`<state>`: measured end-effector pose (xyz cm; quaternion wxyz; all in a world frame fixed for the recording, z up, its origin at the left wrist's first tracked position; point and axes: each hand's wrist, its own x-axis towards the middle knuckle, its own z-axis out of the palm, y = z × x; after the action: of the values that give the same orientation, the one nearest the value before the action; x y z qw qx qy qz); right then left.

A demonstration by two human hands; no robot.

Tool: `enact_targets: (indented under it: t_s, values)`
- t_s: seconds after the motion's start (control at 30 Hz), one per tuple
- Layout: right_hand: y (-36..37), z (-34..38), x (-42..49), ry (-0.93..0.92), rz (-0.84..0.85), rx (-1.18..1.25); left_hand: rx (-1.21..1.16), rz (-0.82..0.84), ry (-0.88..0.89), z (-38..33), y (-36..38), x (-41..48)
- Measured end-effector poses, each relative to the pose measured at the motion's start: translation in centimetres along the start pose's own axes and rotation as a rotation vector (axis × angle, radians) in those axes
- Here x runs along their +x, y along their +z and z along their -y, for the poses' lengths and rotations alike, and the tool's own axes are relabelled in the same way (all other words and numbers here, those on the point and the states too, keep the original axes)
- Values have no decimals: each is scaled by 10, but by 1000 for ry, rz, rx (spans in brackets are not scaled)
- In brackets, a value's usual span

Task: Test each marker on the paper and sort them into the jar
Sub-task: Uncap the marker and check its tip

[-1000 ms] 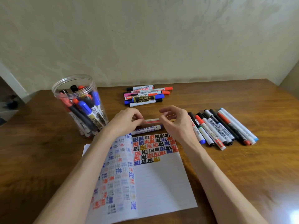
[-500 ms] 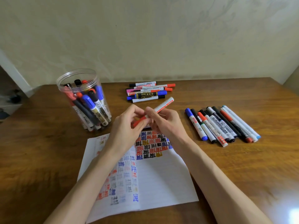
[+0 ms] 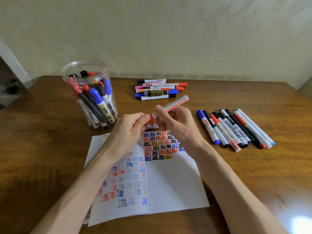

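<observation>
Currently both hands are holding one red whiteboard marker (image 3: 170, 106) in the air above the far edge of the paper (image 3: 172, 186). The left hand (image 3: 130, 130) is pinching the marker's red cap end between thumb and curled fingers. The right hand (image 3: 175, 122) is gripping the white barrel, with the thumb on top and the fingers wrapping beneath. The marker is sitting tilted, its free end pointing toward two o'clock and its cap end toward eight o'clock. Whether the cap is seated or coming loose, I cannot tell.

Just below the hands another marker (image 3: 152, 126) is peeking out, lying at the paper's top edge and mostly hidden. The paper is lying at six o'clock from the hands, showing rows of red, blue, black and yellow test marks across its upper part and fainter ones down its left half. The clear plastic jar (image 3: 85, 61) is standing upright at ten o'clock from the hands, near the paper's top left corner, holding many capped markers leaning together. A loose pile of markers (image 3: 157, 90) is lying at twelve o'clock on the wooden table (image 3: 42, 132). A row of markers (image 3: 234, 130) is lying side by side at three o'clock, touching one another
</observation>
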<state>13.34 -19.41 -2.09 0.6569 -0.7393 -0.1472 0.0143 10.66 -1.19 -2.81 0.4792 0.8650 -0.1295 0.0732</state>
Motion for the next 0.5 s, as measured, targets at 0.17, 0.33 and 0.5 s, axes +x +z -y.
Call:
enact_targets:
  t_s: [0.17, 0.33, 0.5]
  values:
    - [-7, 4, -3, -10, 29, 14, -200, 147, -83, -3, -5, 1]
    - [0, 3, -5, 67, -43, 126, -135, 20, -38, -9, -1, -4]
    - [-4, 0, -22, 36, -84, 20, -80, 86, -63, -10, 5, -7]
